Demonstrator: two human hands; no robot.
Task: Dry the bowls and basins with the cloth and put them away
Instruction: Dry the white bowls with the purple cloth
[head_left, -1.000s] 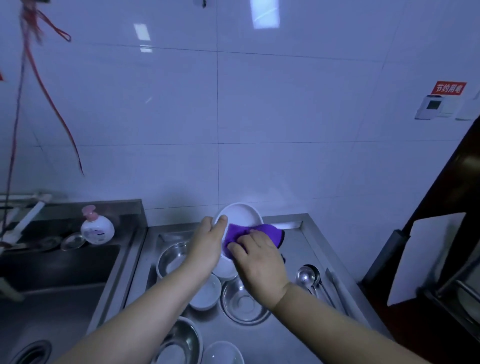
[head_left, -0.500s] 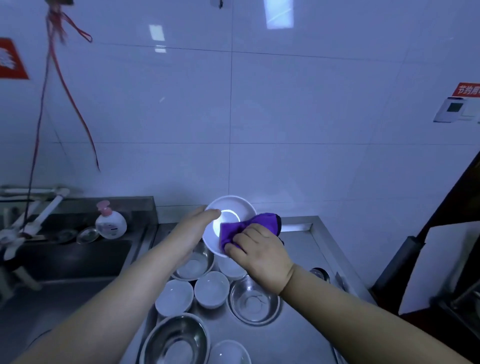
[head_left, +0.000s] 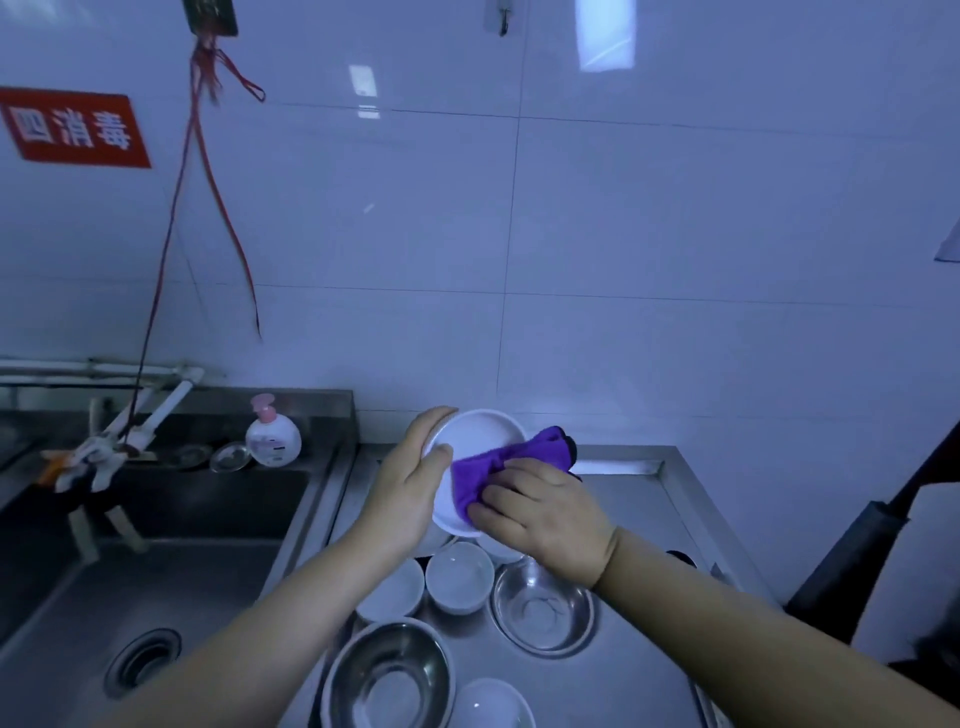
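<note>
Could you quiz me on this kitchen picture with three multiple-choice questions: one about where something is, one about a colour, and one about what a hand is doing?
1. Where does the soap bottle stand?
A. On the ledge behind the sink
B. Among the bowls on the counter
C. On the floor

2. What colour is the cloth?
A. Yellow
B. Purple
C. White

3. What is the left hand doing?
A. Hanging idle
B. Turning the tap
C. Holding the white bowl by its rim

Answers:
1. A: the pink-topped bottle sits on the steel ledge at the back of the sink, left of the counter.
2. B: the cloth pressed into the bowl by the right hand is plainly purple.
3. C: its fingers wrap the bowl's left edge and hold the bowl tilted above the counter.
</note>
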